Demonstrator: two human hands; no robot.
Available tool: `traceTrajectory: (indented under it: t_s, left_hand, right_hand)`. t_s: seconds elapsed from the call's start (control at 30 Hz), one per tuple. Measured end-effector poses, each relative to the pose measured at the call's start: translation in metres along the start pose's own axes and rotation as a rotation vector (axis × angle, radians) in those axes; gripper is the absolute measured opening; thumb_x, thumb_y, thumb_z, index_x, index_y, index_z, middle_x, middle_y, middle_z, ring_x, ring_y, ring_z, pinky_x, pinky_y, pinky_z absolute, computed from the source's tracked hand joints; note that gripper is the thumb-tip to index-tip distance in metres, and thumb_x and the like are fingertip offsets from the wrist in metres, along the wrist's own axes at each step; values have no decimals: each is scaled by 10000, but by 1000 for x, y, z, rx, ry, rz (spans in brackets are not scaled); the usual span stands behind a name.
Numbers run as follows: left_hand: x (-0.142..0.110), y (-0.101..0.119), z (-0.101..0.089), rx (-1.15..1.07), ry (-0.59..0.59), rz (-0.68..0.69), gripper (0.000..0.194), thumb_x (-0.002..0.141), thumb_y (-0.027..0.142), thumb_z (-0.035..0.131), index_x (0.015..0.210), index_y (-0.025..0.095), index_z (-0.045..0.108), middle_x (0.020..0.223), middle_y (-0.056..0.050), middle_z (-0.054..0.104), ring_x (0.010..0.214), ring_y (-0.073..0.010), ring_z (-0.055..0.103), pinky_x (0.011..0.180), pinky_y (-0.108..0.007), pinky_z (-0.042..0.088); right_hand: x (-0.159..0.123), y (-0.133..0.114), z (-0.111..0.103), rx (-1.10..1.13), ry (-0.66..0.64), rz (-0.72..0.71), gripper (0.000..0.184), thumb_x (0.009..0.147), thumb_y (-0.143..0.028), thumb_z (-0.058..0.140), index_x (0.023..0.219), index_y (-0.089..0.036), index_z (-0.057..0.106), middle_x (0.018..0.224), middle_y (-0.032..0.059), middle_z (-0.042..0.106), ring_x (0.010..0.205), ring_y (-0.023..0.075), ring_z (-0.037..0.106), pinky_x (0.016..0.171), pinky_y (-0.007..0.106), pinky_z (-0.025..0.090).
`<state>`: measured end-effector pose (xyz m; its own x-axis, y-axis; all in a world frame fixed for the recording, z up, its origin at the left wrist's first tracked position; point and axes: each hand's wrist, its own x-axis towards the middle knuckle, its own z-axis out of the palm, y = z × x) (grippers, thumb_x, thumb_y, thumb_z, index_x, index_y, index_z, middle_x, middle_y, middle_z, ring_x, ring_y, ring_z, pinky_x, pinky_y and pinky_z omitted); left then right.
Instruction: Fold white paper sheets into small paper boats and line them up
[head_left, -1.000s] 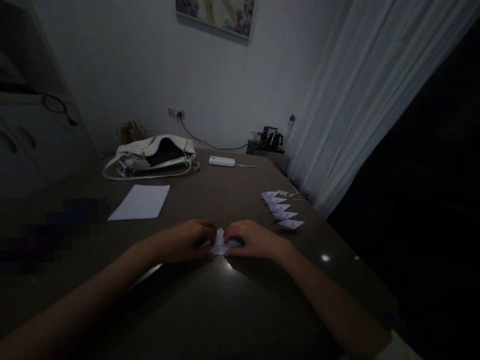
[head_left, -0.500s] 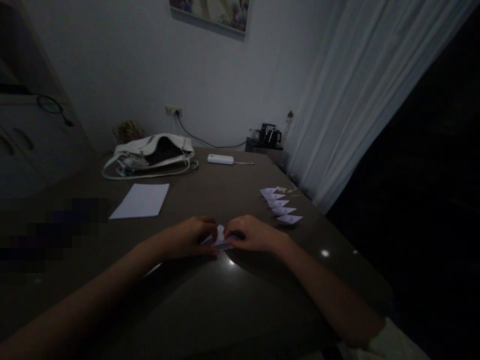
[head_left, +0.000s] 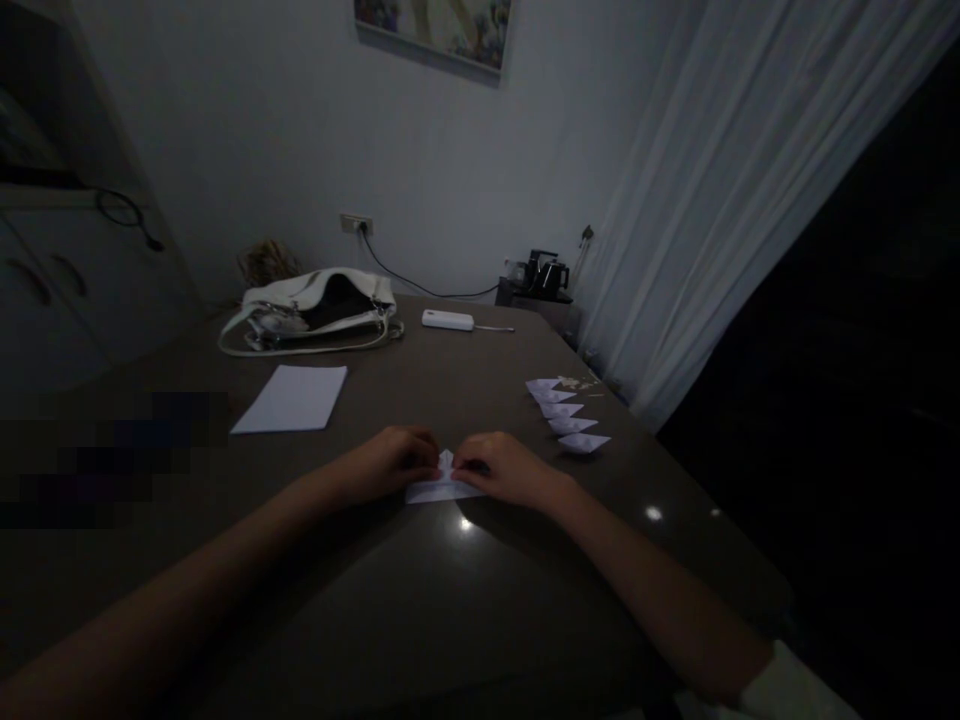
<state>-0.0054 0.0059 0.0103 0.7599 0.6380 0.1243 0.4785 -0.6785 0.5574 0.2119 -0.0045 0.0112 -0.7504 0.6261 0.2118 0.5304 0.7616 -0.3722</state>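
Observation:
A partly folded white paper (head_left: 445,490) lies on the table in front of me, with a small pointed peak at its top and a flat strip along its near edge. My left hand (head_left: 390,463) pinches its left side, fingers closed. On the right side my right hand (head_left: 510,468) grips it the same way, thumb and fingers together near the middle. The fingers hide parts of the folds. To the right, several folded paper boats (head_left: 574,425) stand in a slanting row.
A stack of white paper (head_left: 296,398) rests at the left, with a white handbag (head_left: 315,310) behind it. Farther back lies a white device with a cord (head_left: 448,320). Small scraps (head_left: 576,382) sit by the table's right edge, near a white curtain (head_left: 675,210).
The near edge of the paper now shows as a wider, flatter strip, and my left thumb has moved up from that edge. The view has shifted slightly.

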Motion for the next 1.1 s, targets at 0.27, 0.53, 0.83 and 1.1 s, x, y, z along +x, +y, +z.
traceTrajectory:
  t_s: [0.27, 0.53, 0.83, 1.1]
  left_hand:
    - [1, -4, 1, 24, 28, -120, 240, 819, 368, 549, 814, 151, 652, 811, -41, 612, 720, -162, 577, 628, -233, 408]
    - [4, 2, 2, 69, 16, -175, 171, 798, 299, 554, 802, 144, 627, 741, -30, 612, 677, -161, 570, 592, -232, 393]
    - [0, -3, -3, 80, 3, -89, 99, 789, 243, 538, 800, 162, 594, 793, -23, 566, 720, -152, 531, 632, -232, 390]
    - [-8, -16, -17, 42, -123, -85, 128, 780, 255, 545, 835, 184, 635, 784, -5, 586, 722, -146, 532, 631, -216, 387]
  right_hand:
    - [4, 11, 10, 92, 68, 90, 94, 790, -216, 652, 824, -130, 671, 782, 34, 623, 670, 100, 552, 620, 202, 379]
    - [5, 8, 10, 98, 79, 107, 59, 783, -180, 653, 782, -122, 652, 753, 21, 590, 652, 93, 536, 600, 187, 366]
    - [5, 6, 8, 137, 60, 79, 63, 785, -122, 635, 840, -146, 616, 799, 10, 577, 691, 95, 526, 658, 200, 388]
    - [4, 7, 4, 31, 13, -42, 158, 809, -55, 567, 865, -168, 662, 875, 38, 557, 844, 134, 520, 758, 238, 378]
